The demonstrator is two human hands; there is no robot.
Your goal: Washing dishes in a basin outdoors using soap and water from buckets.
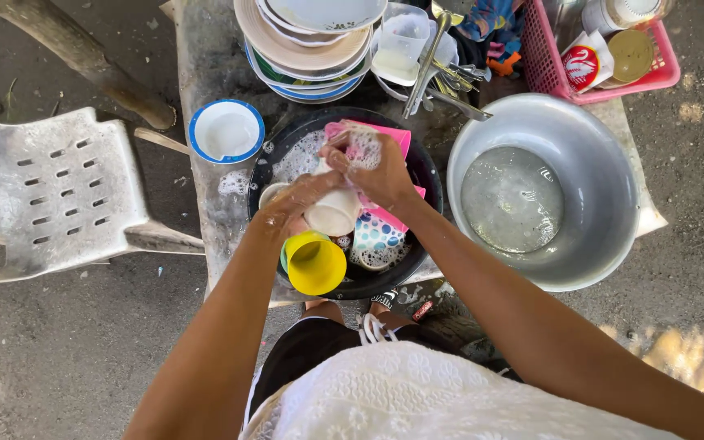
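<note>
A yellow cup (316, 263) lies on its side at the near edge of the black basin (425, 175), next to a dotted bowl (378, 240). Just past it, the left hand (299, 202) wraps around a white cup (333, 213) over the soapy water, and the right hand (376, 167) is closed on a soapy sponge (363, 147) pressed against that cup. Farther off on the tabletop (205, 73) sit a big metal bowl (588, 163) with water, a blue-rimmed bowl (226, 130), stacked plates (303, 53) and a pink basket (547, 73).
</note>
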